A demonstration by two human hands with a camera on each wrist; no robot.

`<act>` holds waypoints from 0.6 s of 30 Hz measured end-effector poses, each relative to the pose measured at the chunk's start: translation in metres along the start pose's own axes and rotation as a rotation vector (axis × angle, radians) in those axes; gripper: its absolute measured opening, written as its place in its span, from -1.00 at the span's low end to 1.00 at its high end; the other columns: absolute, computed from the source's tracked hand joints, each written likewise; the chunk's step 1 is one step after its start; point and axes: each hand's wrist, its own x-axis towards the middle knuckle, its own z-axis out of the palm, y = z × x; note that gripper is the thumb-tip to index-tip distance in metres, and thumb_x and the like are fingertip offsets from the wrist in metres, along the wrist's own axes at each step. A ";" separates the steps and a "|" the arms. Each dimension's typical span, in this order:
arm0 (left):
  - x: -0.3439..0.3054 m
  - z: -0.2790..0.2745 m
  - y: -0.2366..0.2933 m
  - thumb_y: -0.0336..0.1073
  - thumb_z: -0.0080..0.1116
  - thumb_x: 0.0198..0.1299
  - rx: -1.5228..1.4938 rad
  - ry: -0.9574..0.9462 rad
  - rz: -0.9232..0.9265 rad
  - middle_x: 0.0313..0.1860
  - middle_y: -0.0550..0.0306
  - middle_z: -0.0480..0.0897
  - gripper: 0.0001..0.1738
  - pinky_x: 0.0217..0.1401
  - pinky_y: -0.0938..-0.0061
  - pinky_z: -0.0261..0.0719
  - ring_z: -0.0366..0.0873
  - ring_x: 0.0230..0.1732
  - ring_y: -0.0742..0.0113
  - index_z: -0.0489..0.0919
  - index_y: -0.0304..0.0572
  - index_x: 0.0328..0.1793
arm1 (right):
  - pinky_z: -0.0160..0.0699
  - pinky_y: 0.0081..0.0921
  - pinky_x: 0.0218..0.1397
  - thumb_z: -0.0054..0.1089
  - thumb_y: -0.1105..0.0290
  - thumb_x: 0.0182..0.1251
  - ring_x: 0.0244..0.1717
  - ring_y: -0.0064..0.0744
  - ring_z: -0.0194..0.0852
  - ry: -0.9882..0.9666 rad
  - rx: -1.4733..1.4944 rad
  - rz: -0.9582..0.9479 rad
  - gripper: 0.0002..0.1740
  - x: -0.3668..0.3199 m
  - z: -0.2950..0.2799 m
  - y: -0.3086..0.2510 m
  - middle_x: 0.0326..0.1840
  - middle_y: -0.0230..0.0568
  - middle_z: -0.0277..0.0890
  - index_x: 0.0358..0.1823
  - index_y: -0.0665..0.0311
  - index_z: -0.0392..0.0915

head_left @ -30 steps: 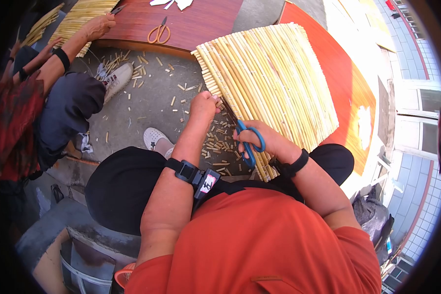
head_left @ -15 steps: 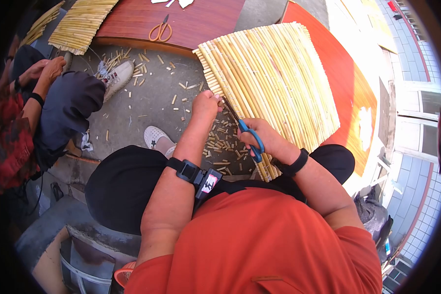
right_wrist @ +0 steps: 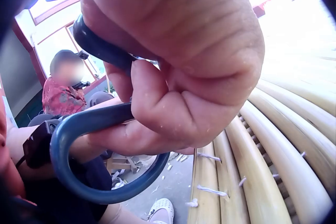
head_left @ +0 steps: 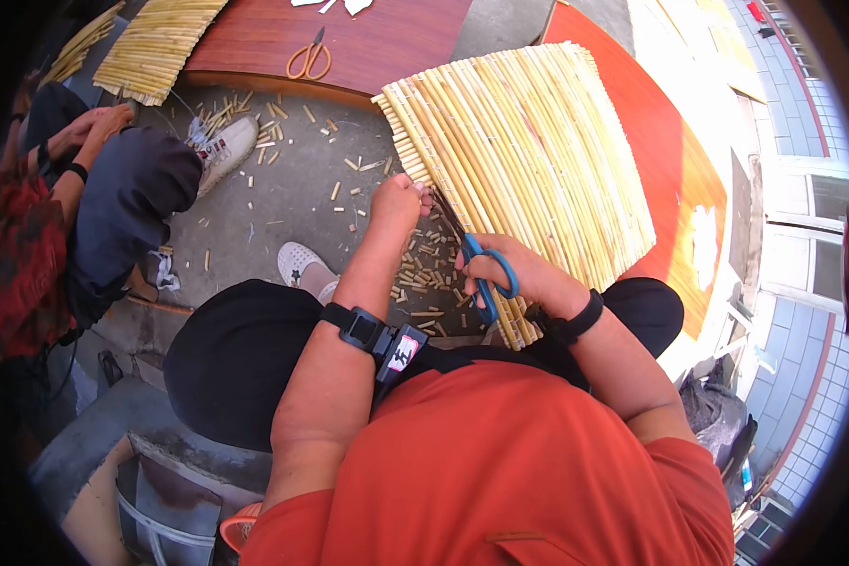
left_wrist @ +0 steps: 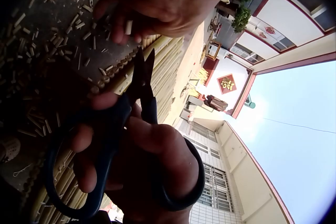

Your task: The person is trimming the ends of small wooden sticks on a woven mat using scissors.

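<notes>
A mat of pale reed sticks point(head_left: 528, 151) bound with thread slants from the right-hand table down to the person's lap. At its left edge, the left hand point(head_left: 396, 203) is bent with its fingertips close to the stick ends. In the left wrist view, that hand pinches a short reed piece point(left_wrist: 128, 27). The right hand point(head_left: 514, 269) grips blue-handled scissors point(head_left: 470, 247), thumb and fingers through the loops point(right_wrist: 107, 195). The dark blades point(left_wrist: 140, 74) stand apart along the mat's edge, pointing at the left hand's fingers.
Cut reed bits point(head_left: 429, 274) litter the floor below. Orange-handled scissors point(head_left: 308, 61) lie on the reddish table point(head_left: 387, 38). Another person point(head_left: 113, 208) sits at the left near a second reed mat point(head_left: 156, 47). An orange-red board point(head_left: 674, 198) lies under the mat's far side.
The scissors' handles closed together, then spread again. The left hand shifted slightly and stays at the mat's edge. The other person's hand drew back from the table to the lap.
</notes>
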 end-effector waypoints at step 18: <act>-0.002 -0.003 0.001 -0.44 -0.06 0.28 0.021 -0.060 -0.029 -0.35 0.15 0.61 -0.81 -0.37 0.59 0.52 0.54 -0.41 0.44 0.56 -0.31 -0.11 | 0.41 -0.59 -0.65 0.04 0.35 0.19 -0.70 -0.49 0.42 0.089 0.046 -0.034 -0.81 0.011 0.005 -0.001 -0.63 -0.31 0.38 -0.28 0.34 0.43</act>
